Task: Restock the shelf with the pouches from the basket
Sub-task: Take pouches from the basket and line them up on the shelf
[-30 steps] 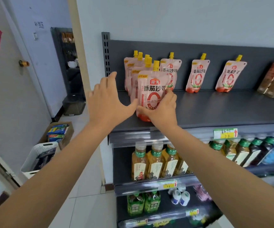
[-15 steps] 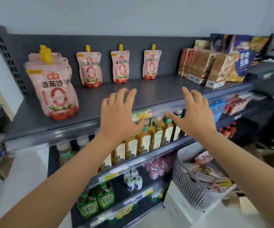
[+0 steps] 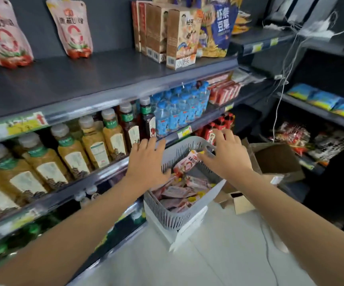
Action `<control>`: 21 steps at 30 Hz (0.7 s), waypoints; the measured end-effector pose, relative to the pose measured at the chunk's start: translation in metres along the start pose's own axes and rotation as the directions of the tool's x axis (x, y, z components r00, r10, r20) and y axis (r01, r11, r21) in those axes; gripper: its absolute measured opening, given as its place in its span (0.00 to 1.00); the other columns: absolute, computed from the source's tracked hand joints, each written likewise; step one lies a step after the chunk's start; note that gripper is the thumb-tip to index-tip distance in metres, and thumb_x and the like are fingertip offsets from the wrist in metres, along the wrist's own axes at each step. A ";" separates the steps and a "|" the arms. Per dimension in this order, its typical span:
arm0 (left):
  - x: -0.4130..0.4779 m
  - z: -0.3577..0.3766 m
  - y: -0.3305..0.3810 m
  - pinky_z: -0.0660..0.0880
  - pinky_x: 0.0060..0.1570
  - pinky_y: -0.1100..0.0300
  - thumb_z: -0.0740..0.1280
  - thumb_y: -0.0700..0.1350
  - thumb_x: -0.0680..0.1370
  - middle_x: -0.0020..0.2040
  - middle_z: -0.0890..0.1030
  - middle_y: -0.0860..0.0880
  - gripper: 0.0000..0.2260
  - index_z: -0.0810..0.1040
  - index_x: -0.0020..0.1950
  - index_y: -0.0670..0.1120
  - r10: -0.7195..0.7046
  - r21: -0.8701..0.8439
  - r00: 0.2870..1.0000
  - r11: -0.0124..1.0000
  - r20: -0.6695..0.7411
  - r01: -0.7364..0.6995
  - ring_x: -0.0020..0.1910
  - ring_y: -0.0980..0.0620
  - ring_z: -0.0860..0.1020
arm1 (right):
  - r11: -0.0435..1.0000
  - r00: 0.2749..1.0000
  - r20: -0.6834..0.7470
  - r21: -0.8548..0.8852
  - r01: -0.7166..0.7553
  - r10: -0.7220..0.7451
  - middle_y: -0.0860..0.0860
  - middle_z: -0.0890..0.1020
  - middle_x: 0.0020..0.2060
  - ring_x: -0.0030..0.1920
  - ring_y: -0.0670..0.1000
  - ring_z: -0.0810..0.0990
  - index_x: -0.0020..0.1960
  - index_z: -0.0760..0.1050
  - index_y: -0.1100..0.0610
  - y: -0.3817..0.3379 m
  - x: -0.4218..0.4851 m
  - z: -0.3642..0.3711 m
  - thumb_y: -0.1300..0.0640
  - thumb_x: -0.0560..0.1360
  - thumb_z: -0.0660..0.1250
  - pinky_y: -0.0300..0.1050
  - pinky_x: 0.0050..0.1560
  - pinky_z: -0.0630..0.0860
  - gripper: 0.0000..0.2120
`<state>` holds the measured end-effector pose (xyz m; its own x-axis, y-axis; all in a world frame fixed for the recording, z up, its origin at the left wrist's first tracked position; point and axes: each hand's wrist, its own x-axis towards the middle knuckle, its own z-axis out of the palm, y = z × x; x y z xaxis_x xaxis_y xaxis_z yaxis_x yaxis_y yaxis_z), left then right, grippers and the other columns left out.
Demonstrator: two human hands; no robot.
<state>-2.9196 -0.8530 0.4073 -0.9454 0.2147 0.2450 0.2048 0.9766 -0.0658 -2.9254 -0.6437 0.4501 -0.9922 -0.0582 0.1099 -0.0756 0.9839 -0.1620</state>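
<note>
Pink pouches (image 3: 179,191) in basket (image 3: 167,217) beneath hands (image 3: 146,162) (image 3: 227,156)

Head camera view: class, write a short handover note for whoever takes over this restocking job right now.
Left hand: open, fingers spread, by the left rim of the basket, holding nothing.
Right hand: open, reaching into the basket, thumb near the spout of the propped pouch; no grip yet.
Things: loose pouches lie in the basket; two shelved pouches stand at the back of the top shelf.
Done: at least those two are in place.
Left: take the propped pouch, stand it on the top shelf, then the rest.
</note>
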 end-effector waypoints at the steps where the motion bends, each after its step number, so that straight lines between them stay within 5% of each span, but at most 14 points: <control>1: 0.006 0.008 0.005 0.66 0.62 0.48 0.62 0.66 0.69 0.70 0.68 0.43 0.39 0.60 0.75 0.47 0.010 0.005 1.000 1.000 0.015 -0.010 0.65 0.42 0.68 | 1.000 1.000 0.022 0.002 -0.004 0.004 0.57 0.63 0.72 0.71 0.60 0.63 0.75 0.57 0.57 0.006 0.007 0.007 0.36 0.74 0.64 0.58 0.66 0.69 0.39; 11: 0.076 0.108 0.009 0.65 0.61 0.48 0.63 0.63 0.71 0.68 0.66 0.44 0.37 0.58 0.74 0.47 0.018 -0.040 0.973 0.999 0.229 -0.009 0.64 0.43 0.67 | 0.989 0.947 0.297 0.053 -0.140 0.119 0.56 0.65 0.71 0.70 0.59 0.64 0.76 0.56 0.56 0.039 0.089 0.103 0.42 0.75 0.65 0.57 0.65 0.69 0.36; 21: 0.112 0.182 0.016 0.66 0.63 0.49 0.62 0.60 0.73 0.70 0.66 0.43 0.34 0.58 0.73 0.46 -0.012 -0.098 0.907 0.993 0.421 0.059 0.67 0.42 0.67 | 0.880 0.691 0.655 0.082 -0.468 0.306 0.60 0.69 0.69 0.67 0.61 0.71 0.73 0.61 0.62 0.052 0.126 0.224 0.48 0.75 0.67 0.52 0.63 0.72 0.33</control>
<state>-3.0681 -0.8160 0.2571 -0.9666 0.1778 -0.1846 0.1726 0.9840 0.0438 -3.0765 -0.6380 0.2362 -0.7732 0.1501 -0.6161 0.3896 0.8790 -0.2748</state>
